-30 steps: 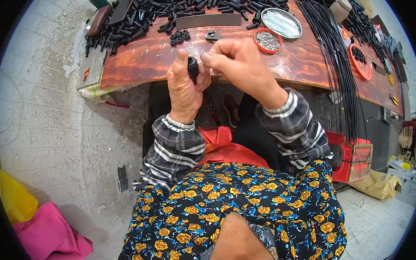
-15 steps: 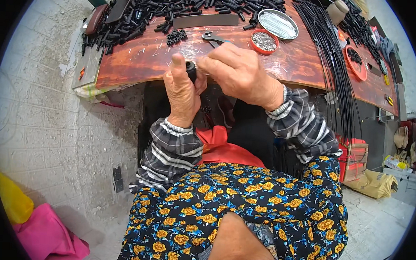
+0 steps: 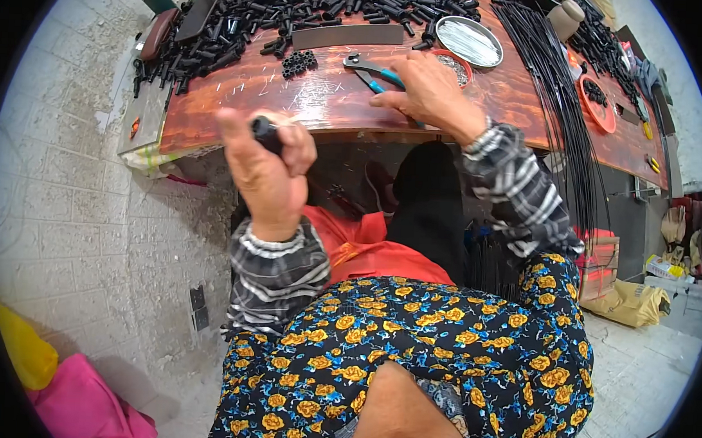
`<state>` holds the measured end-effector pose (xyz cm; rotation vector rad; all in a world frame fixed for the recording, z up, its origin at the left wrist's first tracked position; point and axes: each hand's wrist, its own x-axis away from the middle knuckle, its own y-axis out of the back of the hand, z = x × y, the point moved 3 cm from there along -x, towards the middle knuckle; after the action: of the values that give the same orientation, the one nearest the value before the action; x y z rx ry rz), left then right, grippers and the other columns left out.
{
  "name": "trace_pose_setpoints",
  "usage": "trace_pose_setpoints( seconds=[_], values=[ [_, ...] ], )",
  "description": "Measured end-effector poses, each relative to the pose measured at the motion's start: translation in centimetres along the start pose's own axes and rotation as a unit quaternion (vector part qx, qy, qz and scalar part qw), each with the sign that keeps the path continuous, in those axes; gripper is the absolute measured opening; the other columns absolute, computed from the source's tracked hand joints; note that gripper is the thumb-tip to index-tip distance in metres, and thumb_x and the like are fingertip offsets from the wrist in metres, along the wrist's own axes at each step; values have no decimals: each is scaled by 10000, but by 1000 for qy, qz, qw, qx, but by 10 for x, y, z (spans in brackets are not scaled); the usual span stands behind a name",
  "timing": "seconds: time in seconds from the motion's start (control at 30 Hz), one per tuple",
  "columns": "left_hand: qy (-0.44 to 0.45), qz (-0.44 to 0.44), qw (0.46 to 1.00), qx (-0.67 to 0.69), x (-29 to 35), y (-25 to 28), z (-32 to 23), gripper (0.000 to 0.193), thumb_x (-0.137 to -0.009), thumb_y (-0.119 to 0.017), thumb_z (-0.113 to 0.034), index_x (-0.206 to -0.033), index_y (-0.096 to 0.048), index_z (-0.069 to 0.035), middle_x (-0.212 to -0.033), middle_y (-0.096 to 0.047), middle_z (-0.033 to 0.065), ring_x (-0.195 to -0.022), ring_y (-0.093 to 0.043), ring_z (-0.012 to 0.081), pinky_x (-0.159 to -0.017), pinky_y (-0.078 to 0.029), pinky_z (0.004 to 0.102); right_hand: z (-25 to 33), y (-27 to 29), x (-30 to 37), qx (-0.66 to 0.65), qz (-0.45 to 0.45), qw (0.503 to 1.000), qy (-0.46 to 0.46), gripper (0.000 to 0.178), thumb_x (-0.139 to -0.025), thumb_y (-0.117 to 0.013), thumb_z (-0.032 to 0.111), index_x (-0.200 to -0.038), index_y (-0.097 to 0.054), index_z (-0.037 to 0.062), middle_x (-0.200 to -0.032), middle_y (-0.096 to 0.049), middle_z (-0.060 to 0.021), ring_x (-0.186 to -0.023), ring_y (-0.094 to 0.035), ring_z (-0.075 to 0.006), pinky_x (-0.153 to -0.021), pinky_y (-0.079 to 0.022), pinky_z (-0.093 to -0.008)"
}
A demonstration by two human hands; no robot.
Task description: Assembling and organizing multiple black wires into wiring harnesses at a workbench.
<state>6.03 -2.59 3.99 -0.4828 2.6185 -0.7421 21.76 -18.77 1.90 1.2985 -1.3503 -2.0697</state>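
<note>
My left hand [image 3: 267,172], raised in front of the table edge, is closed around a short black tubular part [image 3: 266,135]. Its thumb points up, and the part's round open end faces upward. Over the tabletop, my right hand [image 3: 435,93] has its thumb stretched out, apart from its fingers. It lies across the teal handles of a pair of pliers [image 3: 364,71], hiding part of them. Beyond those fingers, a red dish of small metal pieces [image 3: 457,67] is partly covered.
A heap of black tubular parts [image 3: 297,13] spreads across the back. Nearby are a dark flat strip [image 3: 347,36], a cluster of small black rings [image 3: 299,64] and a round tin of pale thin sticks [image 3: 470,41]. Long black rods [image 3: 556,95] hang over the table edge.
My hands have moved apart. The left has drawn left and nearer with the black tubular part; the right has moved right onto the pliers' handles. The pliers look much the same.
</note>
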Motion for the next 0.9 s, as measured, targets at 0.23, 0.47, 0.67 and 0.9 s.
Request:
trace_pose_setpoints(
  seconds=[0.23,0.47,0.67,0.9],
  values=[
    [-53,20,998,1,-29,21,-111,675,-859,-427,-710,-632,-542,-86,-493,-390,-32,-387,-279,82,-379,-196,255,-7,-10,-16,-86,144,980,-108,349,-707,-723,247,-827,-669,-76,-726,-649,-216,-675,-661,-322,-578,-514,-396],
    [-76,-92,993,3,-20,18,-63,653,-878,-430,-682,-660,-582,-85,-474,-360,-33,-393,-295,105,-397,-212,261,36,22,22,-682,227,673,-171,244,-860,-587,220,-979,-642,14,-694,-610,-34,-583,-585,-81,-487,-436,-209],
    [20,-151,988,-23,9,14,18,699,-901,-428,-649,-853,-629,19,-473,-359,-20,-393,-287,83,-400,-222,239,79,9,58,-313,69,947,-26,404,-789,-602,17,-1184,-517,38,-899,-596,-160,-828,-590,-331,-726,-474,-390],
    [34,-157,985,-65,20,10,29,731,-906,-426,-643,-968,-656,48,-501,-399,-37,-415,-302,56,-408,-226,229,88,12,51,-180,33,983,-26,648,-680,-613,-71,-1278,-417,83,-1026,-477,-185,-962,-461,-382,-804,-423,-449]
  ],
)
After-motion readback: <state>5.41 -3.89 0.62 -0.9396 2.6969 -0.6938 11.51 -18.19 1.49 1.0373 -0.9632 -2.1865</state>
